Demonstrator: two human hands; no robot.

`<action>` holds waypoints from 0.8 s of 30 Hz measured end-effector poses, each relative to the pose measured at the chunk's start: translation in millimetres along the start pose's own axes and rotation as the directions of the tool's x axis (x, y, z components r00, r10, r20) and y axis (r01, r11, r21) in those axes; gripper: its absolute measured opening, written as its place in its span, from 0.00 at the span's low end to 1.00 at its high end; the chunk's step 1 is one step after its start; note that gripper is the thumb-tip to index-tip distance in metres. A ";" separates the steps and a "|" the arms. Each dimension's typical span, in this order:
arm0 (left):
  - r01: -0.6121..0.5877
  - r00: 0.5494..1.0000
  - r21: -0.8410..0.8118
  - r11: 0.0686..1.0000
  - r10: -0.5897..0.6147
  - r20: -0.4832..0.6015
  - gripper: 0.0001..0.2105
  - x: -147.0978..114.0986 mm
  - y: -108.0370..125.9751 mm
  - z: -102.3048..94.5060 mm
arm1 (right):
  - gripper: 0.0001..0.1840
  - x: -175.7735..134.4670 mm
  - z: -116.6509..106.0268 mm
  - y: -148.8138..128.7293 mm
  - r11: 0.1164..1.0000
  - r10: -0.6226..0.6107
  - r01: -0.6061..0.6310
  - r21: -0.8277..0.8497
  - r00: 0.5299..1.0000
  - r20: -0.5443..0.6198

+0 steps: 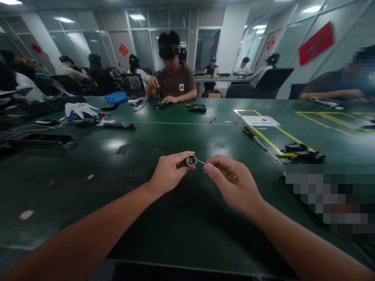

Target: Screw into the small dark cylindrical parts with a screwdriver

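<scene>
Between the thumb and fingers of my left hand [168, 171] is a small round silvery part [191, 160], its open end turned toward me. Dark details show inside it, too small to make out. My right hand [234, 181] is closed around a thin screwdriver with a brownish, see-through handle [228, 174]. Its narrow metal shaft [200, 161] points left, and the tip is at the right side of the round part. Whether the tip touches it I cannot tell. Both hands are above the green table [140, 230].
A yellow-black screwdriver [254, 137] and a black part [303, 153] lie to the right. White gloves [80, 111], a blue basket [115, 97] and a dark pen-like tool [119, 125] are at the left. Across the table, a person [175, 80] works on small black parts.
</scene>
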State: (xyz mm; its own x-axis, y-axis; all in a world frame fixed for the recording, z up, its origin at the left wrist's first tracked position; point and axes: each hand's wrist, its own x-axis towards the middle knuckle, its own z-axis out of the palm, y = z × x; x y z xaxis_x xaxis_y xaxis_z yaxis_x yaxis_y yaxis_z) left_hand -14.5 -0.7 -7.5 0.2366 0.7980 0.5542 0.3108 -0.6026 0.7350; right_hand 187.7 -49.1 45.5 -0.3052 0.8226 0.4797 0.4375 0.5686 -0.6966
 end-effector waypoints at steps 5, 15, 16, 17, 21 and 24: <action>0.013 1.000 -0.037 0.999 -0.013 -0.003 0.17 0.4 -2.8 0.4 | 0.18 -1.6 -0.8 0.8 1.000 -0.005 0.005 -0.028 1.000 -0.007; -0.051 0.999 0.057 0.997 0.051 0.004 0.17 0.1 -6.2 -0.9 | 0.22 0.2 -1.6 3.2 0.997 -0.007 0.013 -0.079 0.998 0.066; -0.061 0.998 0.065 0.996 0.060 0.005 0.17 0.2 -5.3 -1.3 | 0.22 0.6 -1.6 3.3 0.997 -0.004 0.009 -0.081 0.997 0.072; -0.070 0.998 0.069 0.995 0.070 0.003 0.16 0.3 -4.6 -1.7 | 0.22 0.9 -1.5 3.4 0.997 -0.002 0.008 -0.081 0.997 0.076; -0.094 0.995 0.086 0.992 0.095 -0.008 0.15 0.9 -3.6 -2.6 | 0.22 0.9 -0.8 3.0 0.995 -0.022 0.030 -0.091 0.996 0.088; -0.096 0.995 0.097 0.991 0.097 -0.014 0.16 1.4 -2.4 -3.3 | 0.22 0.2 -0.3 1.0 0.984 -0.089 0.102 -0.145 0.992 0.090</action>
State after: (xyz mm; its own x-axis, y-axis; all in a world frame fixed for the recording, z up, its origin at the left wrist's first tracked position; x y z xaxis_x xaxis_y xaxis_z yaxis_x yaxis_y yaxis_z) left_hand -17.9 1.9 -7.2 0.2525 0.7355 0.6287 0.3749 -0.6734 0.6372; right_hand 188.3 -48.4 45.1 -0.4183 0.7649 0.4899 0.5224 0.6438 -0.5591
